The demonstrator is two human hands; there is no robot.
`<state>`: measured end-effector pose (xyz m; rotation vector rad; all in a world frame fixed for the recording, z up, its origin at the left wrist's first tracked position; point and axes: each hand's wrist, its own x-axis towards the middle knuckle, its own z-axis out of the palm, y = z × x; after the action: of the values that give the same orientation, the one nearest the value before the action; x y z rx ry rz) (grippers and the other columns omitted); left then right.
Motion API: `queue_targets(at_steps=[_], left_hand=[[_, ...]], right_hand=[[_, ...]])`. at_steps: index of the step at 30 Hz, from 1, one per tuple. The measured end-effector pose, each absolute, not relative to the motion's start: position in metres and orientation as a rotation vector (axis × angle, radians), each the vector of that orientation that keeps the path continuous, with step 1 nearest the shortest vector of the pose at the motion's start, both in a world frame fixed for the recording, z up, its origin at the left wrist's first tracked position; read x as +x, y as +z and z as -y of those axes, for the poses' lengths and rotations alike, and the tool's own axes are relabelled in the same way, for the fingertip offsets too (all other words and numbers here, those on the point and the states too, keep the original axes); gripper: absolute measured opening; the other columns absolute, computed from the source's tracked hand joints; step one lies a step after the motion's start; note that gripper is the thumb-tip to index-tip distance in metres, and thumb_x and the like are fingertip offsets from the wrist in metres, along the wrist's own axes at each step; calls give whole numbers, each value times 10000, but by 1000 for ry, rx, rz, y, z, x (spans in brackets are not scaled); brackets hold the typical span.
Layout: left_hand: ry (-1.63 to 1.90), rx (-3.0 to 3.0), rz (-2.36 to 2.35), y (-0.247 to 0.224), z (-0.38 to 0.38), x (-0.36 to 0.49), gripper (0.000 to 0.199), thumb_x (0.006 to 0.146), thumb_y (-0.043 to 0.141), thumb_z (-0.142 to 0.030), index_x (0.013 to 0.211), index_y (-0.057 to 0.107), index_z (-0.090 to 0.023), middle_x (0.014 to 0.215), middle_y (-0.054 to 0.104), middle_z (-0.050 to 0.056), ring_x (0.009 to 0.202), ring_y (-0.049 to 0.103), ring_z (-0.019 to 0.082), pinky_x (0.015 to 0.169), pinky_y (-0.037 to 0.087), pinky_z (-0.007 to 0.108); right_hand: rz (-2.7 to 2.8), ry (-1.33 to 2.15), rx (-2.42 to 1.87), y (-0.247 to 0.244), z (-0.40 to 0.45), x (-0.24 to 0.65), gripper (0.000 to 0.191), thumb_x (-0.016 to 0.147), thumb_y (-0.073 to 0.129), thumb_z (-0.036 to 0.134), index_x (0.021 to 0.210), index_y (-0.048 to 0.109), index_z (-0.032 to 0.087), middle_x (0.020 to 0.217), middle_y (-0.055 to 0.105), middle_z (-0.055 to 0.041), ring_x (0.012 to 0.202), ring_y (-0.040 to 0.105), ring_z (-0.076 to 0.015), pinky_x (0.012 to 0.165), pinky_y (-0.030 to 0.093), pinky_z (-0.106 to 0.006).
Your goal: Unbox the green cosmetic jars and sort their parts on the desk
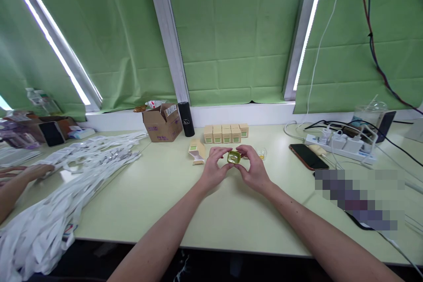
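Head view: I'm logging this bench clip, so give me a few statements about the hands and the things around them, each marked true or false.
1. Both hands hold a small green case. True: the left hand and right hand meet on the green case.
2. The small boxes stand in a row behind the hands. True: the boxes line up near the wall.
3. The phone lies to the left of the hands. False: the phone lies to their right.
4. The black cylinder lies on its side. False: the cylinder stands upright beside the carton.
5. Another person's hand rests at the far left. True: that hand lies by the white strips.
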<state>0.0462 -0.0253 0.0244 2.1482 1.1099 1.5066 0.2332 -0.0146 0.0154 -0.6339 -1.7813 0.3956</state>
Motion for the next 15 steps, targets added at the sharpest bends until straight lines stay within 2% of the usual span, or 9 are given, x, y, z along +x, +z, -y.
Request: queue_targets(at_steps=[6, 10, 15], left_hand=[[1503, 2196, -1180, 23, 23, 45, 420, 831, 822, -226, 1233, 710, -280, 1165, 719, 85, 1175, 551, 284, 934, 534, 447], [1511, 2279, -1235, 24, 26, 47, 388, 845, 797, -181, 1211, 699, -262, 1147, 712, 76, 1166, 531, 280, 983, 516, 473], [1547, 2474, -1197, 24, 29, 49, 403, 876, 750, -164, 1263, 673, -250, 1162, 700, 89, 1151, 525, 292, 990, 516, 508]], right_hand=[[1823, 312, -600, 19, 16, 236, 295, 955, 579, 220, 1244, 577, 276, 1239, 598, -128, 1159, 618, -299, 925, 608, -518], [1852, 220, -583, 17, 16, 237, 289, 977, 548, 204, 1247, 617, 280, 1243, 587, -129, 1154, 626, -292, 957, 596, -519], [1887, 0, -674, 16, 14, 238, 226, 968, 564, 197, 1087, 734, 286, 1142, 630, -118, 1049, 606, -301, 818, 599, -496]])
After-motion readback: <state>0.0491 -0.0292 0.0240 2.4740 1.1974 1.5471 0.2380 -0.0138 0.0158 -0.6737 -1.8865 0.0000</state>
